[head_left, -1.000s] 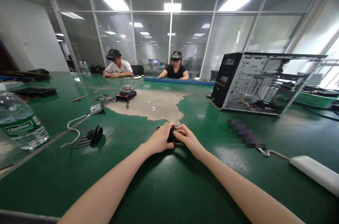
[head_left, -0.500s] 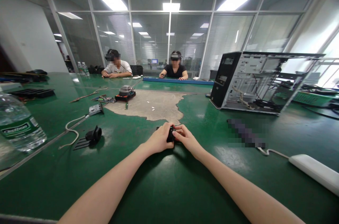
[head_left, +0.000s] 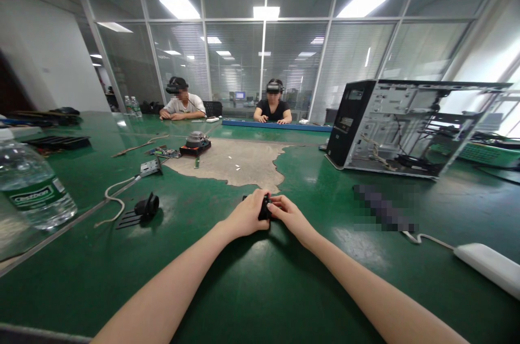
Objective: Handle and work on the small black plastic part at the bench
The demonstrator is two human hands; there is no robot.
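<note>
- Drawn inward since half a second ago: one hand of the black-shirted person (head_left: 276,111), opposite.
- Left hand (head_left: 251,213) curls round one small black part (head_left: 264,208); right hand (head_left: 289,215) grips its right side with bent fingers.
- That part lies between both hands, dark, mostly covered, a hint of red on top.
- Beneath them, green bench (head_left: 260,290); just beyond, one worn beige patch (head_left: 221,162).
- Left of them: one black bracket (head_left: 142,208), one large bottle (head_left: 34,192).
- Right: one open computer case (head_left: 345,124).
- Farthest: one white-shirted person (head_left: 184,106), two small bottles (head_left: 134,106), glass partition (head_left: 233,51).
</note>
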